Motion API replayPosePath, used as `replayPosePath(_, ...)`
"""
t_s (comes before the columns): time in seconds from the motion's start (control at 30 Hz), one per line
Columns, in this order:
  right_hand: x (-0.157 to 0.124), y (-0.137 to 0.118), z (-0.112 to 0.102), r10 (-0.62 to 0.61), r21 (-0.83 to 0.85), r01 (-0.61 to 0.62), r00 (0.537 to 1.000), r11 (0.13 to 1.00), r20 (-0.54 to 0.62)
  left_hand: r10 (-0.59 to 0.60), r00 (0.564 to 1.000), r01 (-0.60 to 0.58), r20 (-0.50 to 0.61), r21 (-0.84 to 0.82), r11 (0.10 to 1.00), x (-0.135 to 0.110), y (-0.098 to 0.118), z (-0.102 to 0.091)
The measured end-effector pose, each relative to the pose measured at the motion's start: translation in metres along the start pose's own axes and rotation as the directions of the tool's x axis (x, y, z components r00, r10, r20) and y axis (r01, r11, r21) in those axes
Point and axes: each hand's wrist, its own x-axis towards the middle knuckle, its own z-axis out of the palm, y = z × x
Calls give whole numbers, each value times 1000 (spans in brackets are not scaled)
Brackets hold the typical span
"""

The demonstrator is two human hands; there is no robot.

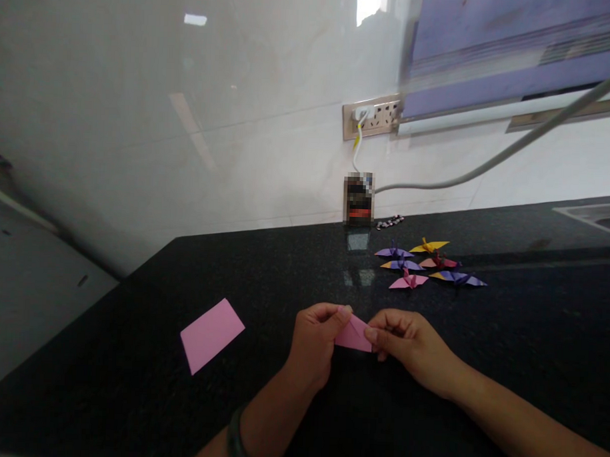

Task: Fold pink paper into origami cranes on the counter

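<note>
A folded piece of pink origami paper (354, 334) is held just above the dark countertop, between my two hands. My left hand (317, 339) pinches its left side, thumb on top. At the paper's right edge, my right hand (406, 339) grips it between thumb and fingers. Flat on the counter to the left lies a pink sheet of paper (212, 335), apart from both hands. Beyond my right hand sit several folded paper cranes, among them a yellow crane (428, 246), a pink crane (408, 280) and a purple crane (458, 279).
A phone-like object with a blurred-out front (359, 200) leans against the wall, beside a beaded string (390, 222). Above it a white plug sits in the wall socket (379, 116). A grey cable (451, 183) crosses the right side. The counter's edge (76, 314) runs along the left.
</note>
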Motion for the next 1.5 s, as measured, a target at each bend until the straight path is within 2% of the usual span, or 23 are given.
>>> replayPosePath(0.13,2,0,1,-27,-27,27,1000,999,-7,11,1000,-11,8,1,1000,0,-1,0)
replayPosePath(0.3,2,4,7,-10,-91,5,998,996,-60,5,998,-5,57,13,1000,-2,-4,1)
replayPosePath(0.47,2,5,7,7,-73,-8,1000,997,-15,-17,999,17,44,-19,1000,-2,-2,2)
replayPosePath(0.6,3,7,3,-25,-55,19,994,998,-106,-77,995,80,58,-54,995,-1,2,2)
replayPosePath(0.7,5,8,0,-66,-65,54,979,996,-192,-156,983,154,93,26,988,-2,3,3)
replayPosePath(0.83,6,5,-3,-144,-180,110,972,978,-188,-234,950,215,205,108,971,-4,2,3)
replayPosePath(0.9,5,2,-4,-196,-280,148,968,949,-154,-242,927,212,288,131,968,-5,1,3)
replayPosePath(0.97,4,0,-7,-252,-351,192,959,916,-133,-243,916,205,318,146,968,-5,0,2)
replayPosePath(1.07,2,-3,-13,-394,-441,308,912,843,-117,-217,944,190,250,128,973,-3,1,0)
replayPosePath(1.17,-1,-6,-19,-540,-546,451,842,706,-3,-186,965,167,183,112,980,0,3,-3)
replayPosePath(1.33,0,-3,-18,-579,-641,500,809,582,106,-160,972,142,174,109,984,1,6,-5)
replayPosePath(1.5,1,2,-19,-589,-703,494,798,513,131,-148,972,124,182,137,983,1,4,-5)
